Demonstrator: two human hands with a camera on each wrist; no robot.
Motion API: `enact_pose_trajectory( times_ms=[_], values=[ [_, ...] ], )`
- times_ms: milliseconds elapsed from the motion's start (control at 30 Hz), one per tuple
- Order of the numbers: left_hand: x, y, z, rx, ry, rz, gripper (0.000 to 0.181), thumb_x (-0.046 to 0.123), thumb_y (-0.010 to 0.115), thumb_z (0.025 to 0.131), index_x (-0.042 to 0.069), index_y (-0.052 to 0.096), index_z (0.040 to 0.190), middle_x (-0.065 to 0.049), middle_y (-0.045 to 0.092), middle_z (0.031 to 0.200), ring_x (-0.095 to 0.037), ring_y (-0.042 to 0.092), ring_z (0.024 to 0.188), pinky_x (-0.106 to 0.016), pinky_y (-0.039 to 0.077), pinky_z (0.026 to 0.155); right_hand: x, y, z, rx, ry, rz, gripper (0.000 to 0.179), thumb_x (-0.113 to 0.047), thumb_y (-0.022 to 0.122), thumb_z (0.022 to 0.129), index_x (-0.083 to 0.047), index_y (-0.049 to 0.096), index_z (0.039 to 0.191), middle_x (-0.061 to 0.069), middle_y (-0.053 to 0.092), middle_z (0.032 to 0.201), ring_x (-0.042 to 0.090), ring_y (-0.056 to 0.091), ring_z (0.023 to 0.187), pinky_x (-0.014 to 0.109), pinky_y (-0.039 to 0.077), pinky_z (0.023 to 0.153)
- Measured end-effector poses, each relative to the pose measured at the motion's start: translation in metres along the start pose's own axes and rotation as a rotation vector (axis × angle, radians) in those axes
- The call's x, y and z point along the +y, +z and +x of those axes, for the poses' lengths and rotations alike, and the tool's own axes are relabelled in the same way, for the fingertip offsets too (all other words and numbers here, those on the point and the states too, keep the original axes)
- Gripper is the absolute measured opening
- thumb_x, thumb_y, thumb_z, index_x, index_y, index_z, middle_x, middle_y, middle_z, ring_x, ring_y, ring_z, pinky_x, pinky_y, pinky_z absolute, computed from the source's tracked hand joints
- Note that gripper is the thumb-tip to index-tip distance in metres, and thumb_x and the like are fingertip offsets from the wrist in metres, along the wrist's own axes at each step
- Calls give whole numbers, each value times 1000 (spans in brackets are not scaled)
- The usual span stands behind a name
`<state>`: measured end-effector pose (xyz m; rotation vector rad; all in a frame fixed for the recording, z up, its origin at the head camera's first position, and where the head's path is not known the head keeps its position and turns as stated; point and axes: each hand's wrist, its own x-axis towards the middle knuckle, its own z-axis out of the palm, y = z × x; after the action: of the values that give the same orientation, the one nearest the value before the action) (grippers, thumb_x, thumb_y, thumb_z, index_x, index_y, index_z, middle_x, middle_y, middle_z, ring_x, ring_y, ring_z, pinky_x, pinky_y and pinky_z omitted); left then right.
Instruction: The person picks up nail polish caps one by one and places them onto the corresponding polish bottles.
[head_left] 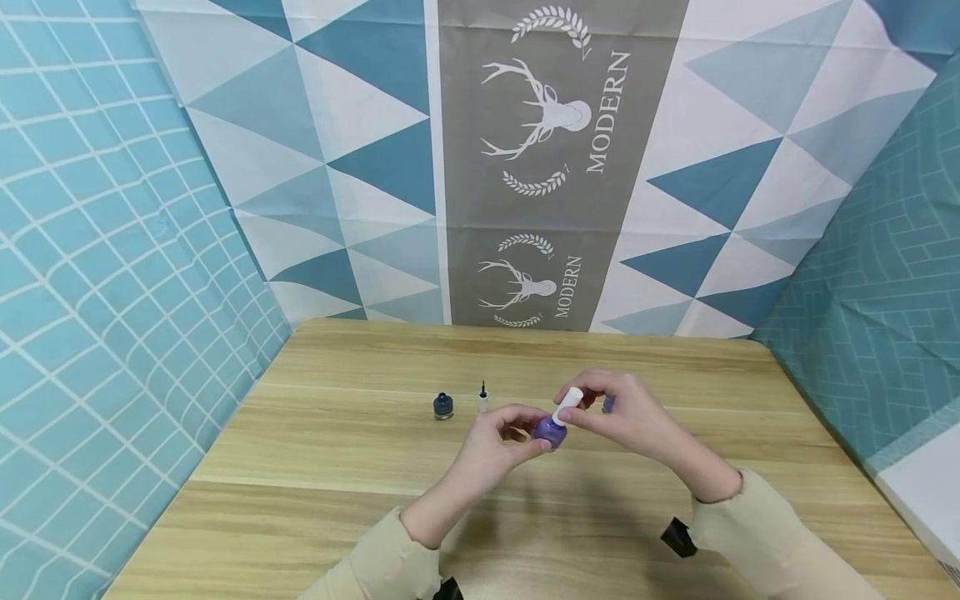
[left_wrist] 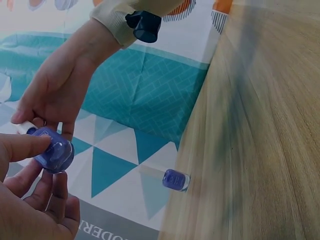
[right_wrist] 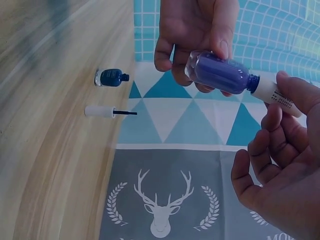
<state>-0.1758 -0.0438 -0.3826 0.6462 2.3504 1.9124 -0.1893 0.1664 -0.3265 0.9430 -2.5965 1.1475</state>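
bottle: purple, clear-based | neck: exposed | cap: white, printed | left fingers pinch bottle | right fingers pinch cap

"MODERN" twice on grey panel

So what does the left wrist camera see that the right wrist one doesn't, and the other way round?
Only the left wrist view shows the second purple bottle and right sleeve. Only the right wrist view shows the open dark blue bottle, the loose brush cap and the printed deer. Both show the left hand, right hand, held purple bottle, its white cap and the wooden table.
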Motion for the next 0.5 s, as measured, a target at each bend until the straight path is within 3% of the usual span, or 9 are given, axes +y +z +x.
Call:
enact_pose_trajectory(
  times_ms=[200, 500],
  values=[
    [2, 0, -1, -8, -18, -16, 27, 14, 74, 81, 11, 69, 107, -2, 69, 101, -14, 59, 88, -27, 49, 78, 2, 3, 2, -2, -11, 36, 12, -22, 74, 82, -17, 70, 92, -12, 63, 81, 7, 56, 73, 22, 43, 54],
    [0, 2, 0, -5, -31, -29, 27, 14, 74, 81, 9, 68, 107, -4, 68, 101, -13, 59, 87, -27, 49, 78, 4, 9, 5, 47, 23, 57, 7, -20, 74, 82, -20, 68, 85, -9, 60, 74, 8, 53, 69, 23, 43, 56]
  ],
)
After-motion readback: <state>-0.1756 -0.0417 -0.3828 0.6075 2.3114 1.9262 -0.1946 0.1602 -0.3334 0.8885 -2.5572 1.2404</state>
